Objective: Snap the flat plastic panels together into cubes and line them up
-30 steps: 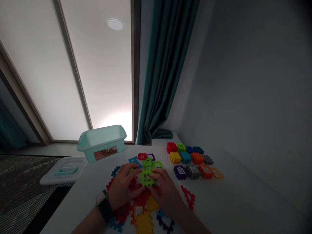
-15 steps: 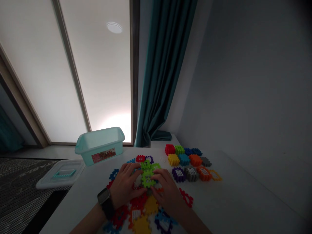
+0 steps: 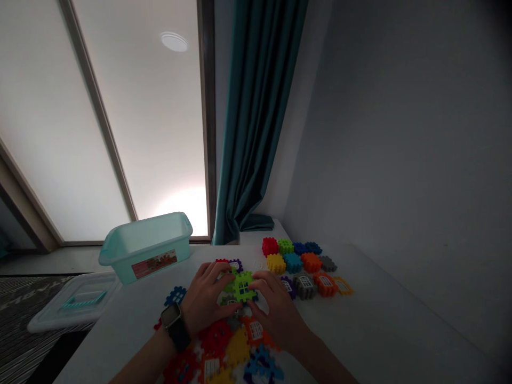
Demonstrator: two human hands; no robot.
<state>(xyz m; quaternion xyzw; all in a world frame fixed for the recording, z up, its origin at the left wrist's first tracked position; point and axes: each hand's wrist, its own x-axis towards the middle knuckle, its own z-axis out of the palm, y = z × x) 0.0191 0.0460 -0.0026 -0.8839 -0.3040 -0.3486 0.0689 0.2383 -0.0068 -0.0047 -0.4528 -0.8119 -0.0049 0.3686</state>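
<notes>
In the lower centre of the frame, the left hand (image 3: pixel 206 293) and right hand (image 3: pixel 279 308), both half-curled, gripped opposite edges of a green piece (image 3: pixel 242 288). Loose pieces (image 3: pixel 238 346) lay below it, stacks (image 3: pixel 293 263) to its upper right; a tub (image 3: pixel 120 269) stood lower left.

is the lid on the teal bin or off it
Off: the translucent lid lies apart from the teal bin, at its left, and the bin's top is open.
</notes>
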